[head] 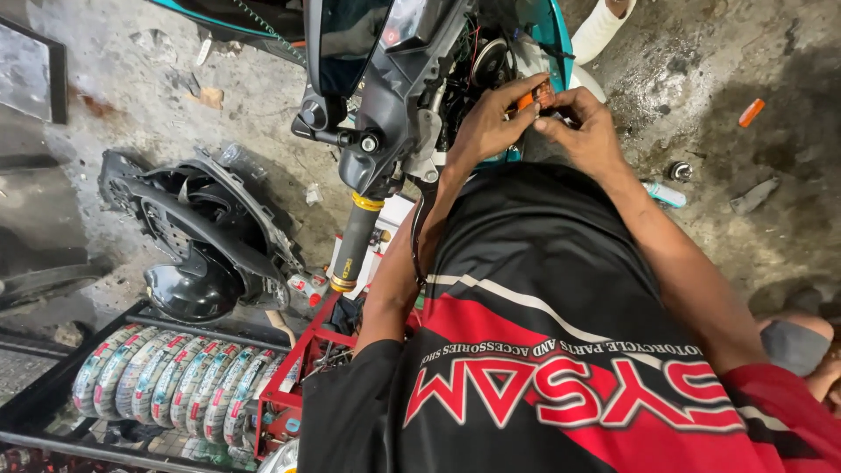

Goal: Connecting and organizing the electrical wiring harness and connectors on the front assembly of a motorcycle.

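Both hands meet at the far middle: the left hand (486, 123) and the right hand (585, 131) pinch together on a small orange part (536, 95), bright and stubby, held against the stripped scooter front (412, 79). Open concrete floor (701, 79) lies right. Near left, wrapped tyres (166, 385) with red-and-white labels fill a black rack (35, 403), beside a loose black fairing (201, 236)

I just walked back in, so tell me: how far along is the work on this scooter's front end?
Done: the black body panels are off and lie on the concrete floor, so the scooter's front is open with its wiring showing. In hand: the left hand and right hand together pinch a small orange part at the opening. Left: the part isn't seated and the panels are still off.
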